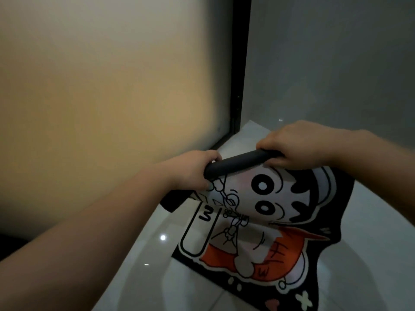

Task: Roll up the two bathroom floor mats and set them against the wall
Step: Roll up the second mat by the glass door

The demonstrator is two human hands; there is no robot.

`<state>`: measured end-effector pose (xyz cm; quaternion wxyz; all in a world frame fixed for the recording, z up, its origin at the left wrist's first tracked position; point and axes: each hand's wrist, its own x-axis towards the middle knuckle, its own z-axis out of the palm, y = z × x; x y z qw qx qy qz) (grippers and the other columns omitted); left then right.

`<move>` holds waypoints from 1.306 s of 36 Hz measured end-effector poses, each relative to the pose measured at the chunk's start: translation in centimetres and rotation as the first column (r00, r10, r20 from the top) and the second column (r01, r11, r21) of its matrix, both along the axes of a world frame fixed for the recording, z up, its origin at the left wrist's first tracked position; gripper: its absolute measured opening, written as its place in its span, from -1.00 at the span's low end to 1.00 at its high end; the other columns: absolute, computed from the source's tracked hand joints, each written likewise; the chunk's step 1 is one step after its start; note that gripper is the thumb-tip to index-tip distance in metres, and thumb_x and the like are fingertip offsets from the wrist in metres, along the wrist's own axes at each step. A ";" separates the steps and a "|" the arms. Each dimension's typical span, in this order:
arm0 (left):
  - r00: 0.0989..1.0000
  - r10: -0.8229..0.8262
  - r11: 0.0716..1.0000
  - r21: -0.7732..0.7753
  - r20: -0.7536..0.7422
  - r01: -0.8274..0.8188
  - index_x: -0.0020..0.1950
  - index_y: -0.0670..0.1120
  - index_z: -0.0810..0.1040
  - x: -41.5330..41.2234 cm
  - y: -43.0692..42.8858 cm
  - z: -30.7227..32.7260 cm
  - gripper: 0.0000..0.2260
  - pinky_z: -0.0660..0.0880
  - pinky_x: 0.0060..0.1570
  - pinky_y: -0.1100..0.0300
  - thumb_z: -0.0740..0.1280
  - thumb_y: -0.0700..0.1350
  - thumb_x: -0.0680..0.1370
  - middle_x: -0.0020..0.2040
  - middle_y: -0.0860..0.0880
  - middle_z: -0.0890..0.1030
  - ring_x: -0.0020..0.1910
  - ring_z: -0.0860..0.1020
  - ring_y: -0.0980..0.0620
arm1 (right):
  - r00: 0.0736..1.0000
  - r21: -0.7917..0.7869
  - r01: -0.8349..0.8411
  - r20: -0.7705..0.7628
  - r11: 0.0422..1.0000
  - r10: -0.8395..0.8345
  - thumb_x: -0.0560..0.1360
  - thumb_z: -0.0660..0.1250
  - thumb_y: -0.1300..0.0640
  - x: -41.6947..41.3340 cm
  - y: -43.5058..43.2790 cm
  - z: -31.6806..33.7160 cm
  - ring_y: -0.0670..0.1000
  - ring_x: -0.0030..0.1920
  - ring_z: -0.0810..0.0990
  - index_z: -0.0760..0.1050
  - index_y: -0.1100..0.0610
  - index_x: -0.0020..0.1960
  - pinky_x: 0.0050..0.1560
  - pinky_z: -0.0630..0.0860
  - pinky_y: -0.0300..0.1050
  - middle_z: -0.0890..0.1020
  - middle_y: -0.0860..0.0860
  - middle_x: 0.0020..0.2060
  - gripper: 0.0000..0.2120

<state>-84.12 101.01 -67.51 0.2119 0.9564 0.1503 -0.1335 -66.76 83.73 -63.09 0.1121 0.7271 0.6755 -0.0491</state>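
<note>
Left hand (193,170) & right hand (296,147), fingers clamped on the black cartoon floor mat (258,221)'s rolled end. Roll tight & even, w/ both ends level.

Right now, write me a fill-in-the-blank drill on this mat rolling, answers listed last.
1. The rolled far edge of the cartoon mat is gripped by ____ hands.
2. The left hand holds the roll at the end nearer the ____ wall.
3. The exposed backing on the roll is dark ____.
4. The part under the right hand not yet rolled lies on the glossy ____ floor.

Answers: both; beige; grey; tiled
</note>
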 end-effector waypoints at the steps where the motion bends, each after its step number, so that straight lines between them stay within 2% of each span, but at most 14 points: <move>1: 1.000 0.010 1.000 0.023 0.007 -0.010 0.15 0.09 0.42 0.0 0.1 -0.1 -0.57 0.54 -0.17 0.10 0.38 -0.22 0.34 -0.09 0.02 0.57 -0.12 0.57 0.00 | 1.000 -0.004 0.010 0.015 1.000 -0.010 0.53 0.18 -0.13 0.0 -0.1 -0.1 -0.02 -0.20 0.47 0.42 -0.08 -0.01 -0.19 0.45 -0.07 0.51 -0.10 -0.21 -0.84; 3: 1.000 0.006 0.994 0.107 0.016 -0.007 0.09 0.08 0.44 0.1 0.3 0.1 -0.61 0.56 -0.15 0.01 0.32 -0.25 0.33 -0.14 0.02 0.56 -0.14 0.55 -0.04 | 0.999 -0.003 0.025 0.041 1.000 -0.025 0.55 0.15 -0.07 0.0 -0.2 0.0 0.02 -0.21 0.46 0.43 -0.06 0.01 -0.19 0.43 -0.07 0.51 -0.07 -0.22 -0.86; 7: 0.999 -0.004 0.977 0.213 0.033 -0.003 -0.03 0.03 0.44 0.4 0.1 0.7 -0.73 0.38 -0.27 0.13 0.26 -0.29 0.37 -0.29 0.07 0.44 -0.21 0.48 -0.04 | 0.997 0.020 0.071 -0.027 0.997 -0.070 0.55 0.15 0.08 -0.1 -0.2 -0.2 0.06 -0.14 0.49 0.45 -0.02 0.08 -0.08 0.49 0.02 0.53 -0.02 -0.17 -0.84; 10: 0.999 0.001 0.975 0.221 0.049 -0.012 -0.05 -0.01 0.41 0.1 0.2 0.9 -0.75 0.33 -0.31 0.16 0.24 -0.32 0.38 -0.29 0.04 0.41 -0.20 0.46 -0.06 | 0.998 0.032 0.066 0.004 0.997 -0.067 0.54 0.15 0.15 -0.2 -0.3 -0.3 0.06 -0.15 0.49 0.38 -0.10 0.26 -0.09 0.49 0.00 0.51 -0.04 -0.17 -0.68; 15: 0.997 -0.019 0.973 0.232 0.078 0.000 -0.08 0.01 0.39 -1.0 1.0 1.6 -0.78 0.27 -0.38 0.16 0.25 -0.31 0.42 -0.31 0.04 0.41 -0.24 0.43 -0.04 | 0.991 0.033 0.032 0.128 0.999 -0.036 0.56 0.11 0.18 -0.3 -1.1 -0.5 0.08 0.14 0.54 0.09 -0.11 0.50 0.02 0.44 -0.11 0.51 0.01 0.28 -0.45; 20: 0.987 0.007 0.975 0.219 0.162 -0.043 -0.04 0.02 0.39 -1.9 1.0 1.2 -0.77 0.29 -0.37 0.14 0.18 -0.31 0.45 -0.31 0.01 0.41 -0.28 0.42 -0.03 | 0.980 -0.003 -0.001 0.199 1.000 0.002 0.60 0.05 0.10 -0.8 -1.3 0.1 0.10 0.27 0.47 -0.07 -0.04 0.54 0.16 0.44 -0.05 0.34 0.01 0.43 -0.45; 23: 0.974 0.007 0.989 0.140 0.226 -0.040 -0.07 -0.04 0.42 -2.6 1.3 1.3 -0.83 0.26 -0.41 0.22 0.20 -0.29 0.44 -0.34 0.05 0.40 -0.34 0.39 0.03 | 0.971 0.075 -0.052 0.239 0.996 0.032 0.57 -0.07 -0.17 -1.2 -1.5 0.4 0.11 0.19 0.53 0.01 -0.02 0.53 0.06 0.45 -0.05 0.45 0.02 0.34 -0.44; 25: 0.967 -0.035 0.995 0.098 0.250 0.011 -0.14 -0.03 0.41 -3.1 1.4 1.3 -0.94 0.25 -0.41 0.19 0.22 -0.18 0.43 -0.38 0.05 0.42 -0.38 0.41 0.04 | 0.964 0.122 -0.099 0.257 0.988 0.065 0.44 -0.26 -0.32 -1.5 -1.7 0.3 0.11 0.10 0.57 0.09 0.00 0.50 -0.06 0.45 -0.07 0.53 0.00 0.23 -0.27; 27: 0.959 -0.083 0.994 0.085 0.272 0.062 -0.20 0.02 0.41 -3.4 1.6 1.2 -0.89 0.28 -0.41 0.16 0.23 0.03 0.44 -0.40 0.03 0.45 -0.41 0.44 0.08 | 0.967 0.157 -0.133 0.238 0.979 0.093 0.38 -0.35 -0.31 -1.7 -1.8 0.1 0.12 0.10 0.57 0.14 0.01 0.49 -0.09 0.43 -0.08 0.54 0.00 0.23 -0.20; 31: 0.956 -0.125 0.986 0.136 0.265 0.092 -0.16 0.02 0.41 -3.6 1.6 1.2 -0.68 0.30 -0.39 0.14 0.10 0.25 0.49 -0.37 0.02 0.47 -0.40 0.44 0.09 | 0.969 0.180 -0.149 0.221 0.972 0.107 0.55 -0.20 -0.15 -1.8 -1.7 0.2 0.12 0.12 0.55 0.13 0.03 0.50 -0.05 0.42 -0.07 0.52 0.01 0.26 -0.43; 35: 0.975 -0.114 0.977 0.198 0.193 0.075 -0.07 -0.03 0.42 -3.2 1.7 1.3 -0.73 0.31 -0.32 0.12 0.15 0.16 0.58 -0.30 0.00 0.48 -0.32 0.45 0.01 | 0.964 0.190 -0.130 0.253 0.973 0.079 0.51 -0.22 -0.17 -1.7 -1.6 0.2 0.12 -0.03 0.59 0.26 0.04 0.37 -0.19 0.43 -0.06 0.56 0.01 0.13 -0.43; 39: 0.987 -0.107 0.971 0.228 0.119 0.078 -0.07 0.03 0.36 -2.7 1.5 1.6 -0.84 0.27 -0.26 0.16 0.26 0.08 0.56 -0.30 0.09 0.42 -0.26 0.43 0.00 | 0.965 0.150 -0.120 0.252 0.981 0.080 0.59 -0.06 -0.13 -1.7 -1.2 0.0 0.08 -0.11 0.57 0.33 0.03 0.18 -0.24 0.38 -0.08 0.55 -0.01 0.03 -0.65; 44: 0.994 -0.107 0.967 0.236 0.035 0.096 -0.07 0.06 0.34 -1.8 1.1 2.5 -0.85 0.26 -0.26 0.17 0.32 -0.06 0.52 -0.29 0.11 0.40 -0.29 0.39 0.06 | 0.994 0.081 0.065 0.082 0.995 -0.072 0.55 0.18 -0.03 -2.7 -0.1 0.1 0.08 -0.19 0.50 0.31 0.04 -0.03 -0.20 0.45 -0.02 0.52 0.00 -0.13 -0.86; 47: 0.994 -0.078 0.959 0.276 0.073 0.055 -0.05 -0.01 0.32 -1.5 0.6 2.5 -0.85 0.24 -0.29 0.15 0.24 -0.22 0.49 -0.30 0.06 0.38 -0.28 0.39 0.00 | 0.986 0.079 0.160 -0.048 0.984 -0.157 0.52 0.24 0.06 -3.2 0.2 0.1 0.07 -0.27 0.44 0.23 0.04 -0.08 -0.26 0.43 -0.01 0.41 -0.04 -0.33 -0.82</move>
